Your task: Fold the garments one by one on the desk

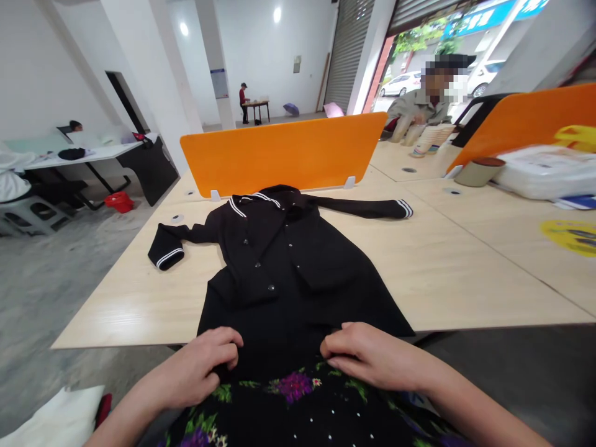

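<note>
A black dress [274, 261] lies spread front-up on the light wood table, with white double stripes on its collar and cuffs and buttons down the front. Its lower part reaches over the near table edge. My left hand [209, 363] is closed on the hem at the left, fingers curled over the cloth. On the right, my right hand [361, 352] pinches the same hem, its fingertips partly hidden. One sleeve [167, 248] is bent out to the left; the other sleeve [367, 207] stretches to the right. Dark flowered clothing [293, 413] covers my lap just below the hem.
An orange divider [284, 155] stands behind the dress. To the right are a round container [479, 172], a white plastic-wrapped package [549, 171] and stacked cups [431, 139]. A person [426, 102] sits beyond them. White cloth [56, 419] lies low on the left.
</note>
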Motion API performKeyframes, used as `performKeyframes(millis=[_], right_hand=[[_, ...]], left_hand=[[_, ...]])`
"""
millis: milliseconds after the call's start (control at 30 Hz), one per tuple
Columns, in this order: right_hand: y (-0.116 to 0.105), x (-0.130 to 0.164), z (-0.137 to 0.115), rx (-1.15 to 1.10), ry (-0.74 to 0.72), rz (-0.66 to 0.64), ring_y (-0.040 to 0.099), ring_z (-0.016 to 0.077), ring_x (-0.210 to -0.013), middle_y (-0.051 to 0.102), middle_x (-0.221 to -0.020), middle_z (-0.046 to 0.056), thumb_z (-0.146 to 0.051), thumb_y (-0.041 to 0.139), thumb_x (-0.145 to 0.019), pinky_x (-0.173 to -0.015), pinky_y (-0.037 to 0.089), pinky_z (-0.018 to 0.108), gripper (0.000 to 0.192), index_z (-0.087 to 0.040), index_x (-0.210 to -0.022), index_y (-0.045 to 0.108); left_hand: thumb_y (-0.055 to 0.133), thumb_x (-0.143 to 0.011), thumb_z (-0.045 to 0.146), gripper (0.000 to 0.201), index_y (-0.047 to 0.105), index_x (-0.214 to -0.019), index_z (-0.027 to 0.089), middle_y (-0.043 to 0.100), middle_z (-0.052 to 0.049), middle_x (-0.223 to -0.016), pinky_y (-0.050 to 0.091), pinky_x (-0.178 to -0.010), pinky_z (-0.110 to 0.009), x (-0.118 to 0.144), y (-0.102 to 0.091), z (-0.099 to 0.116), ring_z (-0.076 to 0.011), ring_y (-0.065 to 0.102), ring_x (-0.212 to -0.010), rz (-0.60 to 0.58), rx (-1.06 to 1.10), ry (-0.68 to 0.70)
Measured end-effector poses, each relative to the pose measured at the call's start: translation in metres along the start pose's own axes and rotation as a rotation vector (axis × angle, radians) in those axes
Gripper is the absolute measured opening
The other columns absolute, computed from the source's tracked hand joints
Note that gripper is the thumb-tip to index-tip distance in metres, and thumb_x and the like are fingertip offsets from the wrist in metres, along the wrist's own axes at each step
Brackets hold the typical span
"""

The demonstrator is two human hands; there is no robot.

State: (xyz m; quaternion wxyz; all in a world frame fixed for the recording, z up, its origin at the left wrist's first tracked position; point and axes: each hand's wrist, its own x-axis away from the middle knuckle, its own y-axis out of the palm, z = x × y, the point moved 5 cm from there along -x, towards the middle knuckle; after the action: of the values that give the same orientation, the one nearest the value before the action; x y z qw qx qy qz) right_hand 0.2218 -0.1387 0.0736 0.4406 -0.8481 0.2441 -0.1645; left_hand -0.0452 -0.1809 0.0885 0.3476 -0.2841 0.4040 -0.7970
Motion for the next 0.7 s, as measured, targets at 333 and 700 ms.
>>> performKeyframes(millis=[333,700], right_hand=[[0.008,-0.028,0.073,0.588,0.498,0.495,0.058,0.0278,-0.090,0.062,-0.100,0.013,-0.028,0.057,-0.085,-0.068,0.047,0.034,0.026,-0.016,-0.108,0.059],[0.003,-0.038,0.080,0.003,0.457,0.314,0.060,0.0146,-0.068,0.064,-0.071,0.001,-0.014,0.053,-0.079,-0.062,0.040,0.023,0.011,-0.018,-0.078,0.064]], left_hand=[[0.056,-0.087,0.049,0.039,0.057,-0.113,0.020,0.059,-0.011,-0.118,0.046,-0.091,-0.039,-0.062,0.034,-0.016,-0.0263,0.055,-0.110,0.178,-0.224,-0.049],[0.043,-0.086,0.009,0.018,0.058,-0.088,0.019,0.061,-0.007,-0.092,0.044,-0.074,-0.032,-0.065,0.058,-0.004,-0.0209,0.055,-0.086,0.005,-0.514,0.117]])
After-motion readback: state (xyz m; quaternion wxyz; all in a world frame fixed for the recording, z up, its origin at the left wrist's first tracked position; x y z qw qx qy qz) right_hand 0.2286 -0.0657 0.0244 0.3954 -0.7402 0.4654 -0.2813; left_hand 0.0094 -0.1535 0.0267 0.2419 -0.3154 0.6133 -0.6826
